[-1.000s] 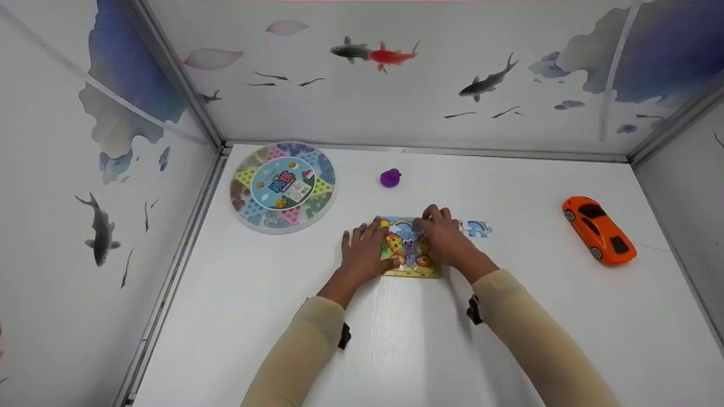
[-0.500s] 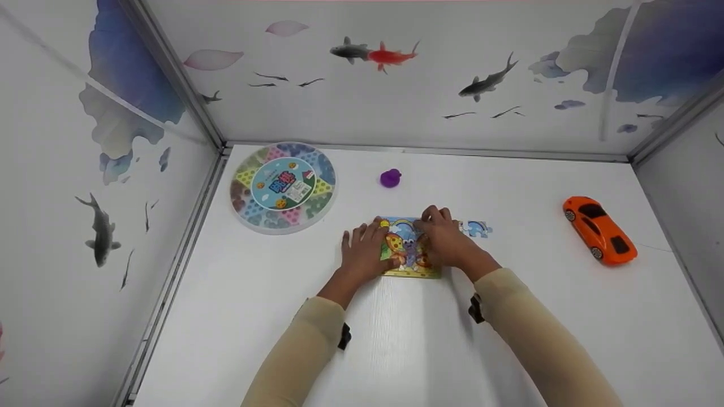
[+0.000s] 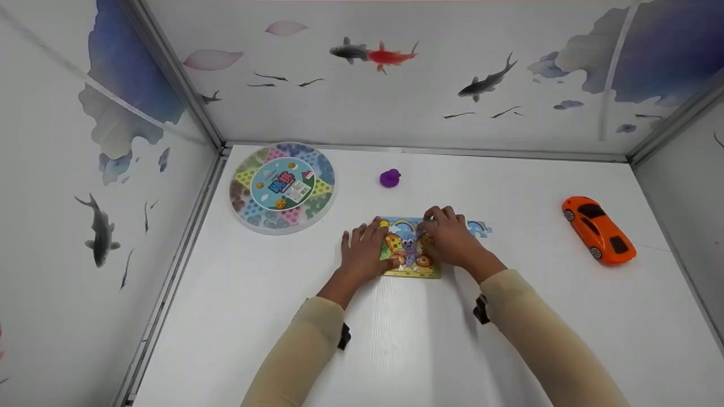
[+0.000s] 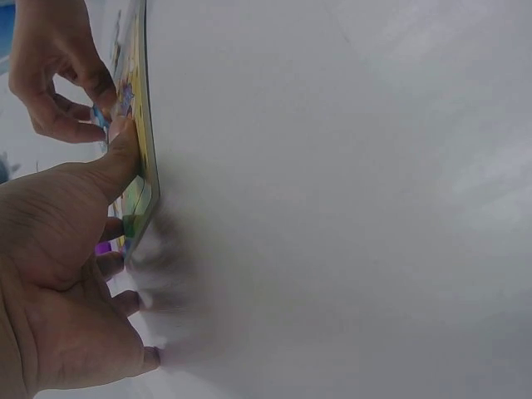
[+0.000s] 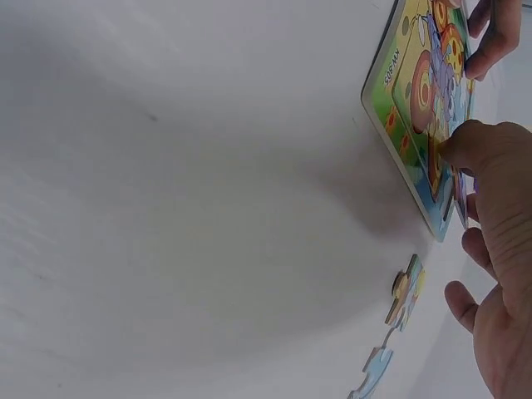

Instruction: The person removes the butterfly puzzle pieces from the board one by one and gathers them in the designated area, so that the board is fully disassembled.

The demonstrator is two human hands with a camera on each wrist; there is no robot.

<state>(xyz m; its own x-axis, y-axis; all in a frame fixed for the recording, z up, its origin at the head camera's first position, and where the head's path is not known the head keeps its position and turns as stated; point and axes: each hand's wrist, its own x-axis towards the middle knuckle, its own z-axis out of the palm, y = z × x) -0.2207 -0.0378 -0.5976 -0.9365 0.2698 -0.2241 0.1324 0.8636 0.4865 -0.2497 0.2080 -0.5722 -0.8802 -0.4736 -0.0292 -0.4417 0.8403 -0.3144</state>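
Observation:
A colourful jigsaw board [image 3: 408, 252] lies flat on the white table [image 3: 396, 350]. My left hand [image 3: 366, 249] rests on its left side, fingers spread flat and the thumb [image 4: 123, 151] pressing the board's edge [image 4: 150, 125]. At the board's upper right part, my right hand [image 3: 444, 229] has its fingers curled and pinches a small blue puzzle piece [image 4: 102, 118]. In the right wrist view the right thumb [image 5: 470, 145] presses down at the board [image 5: 416, 91]. Loose pieces [image 5: 405, 296] lie just right of it.
A loose blue puzzle piece [image 3: 481, 228] lies right of my right hand. A purple toy [image 3: 390, 177] sits behind the board, a round game box [image 3: 283, 186] at the back left, an orange toy car [image 3: 598, 229] at the right. Walls enclose three sides.
My right hand and forearm have shifted slightly to the right on the board, now partly covering the loose piece. The left hand and the board stay put.

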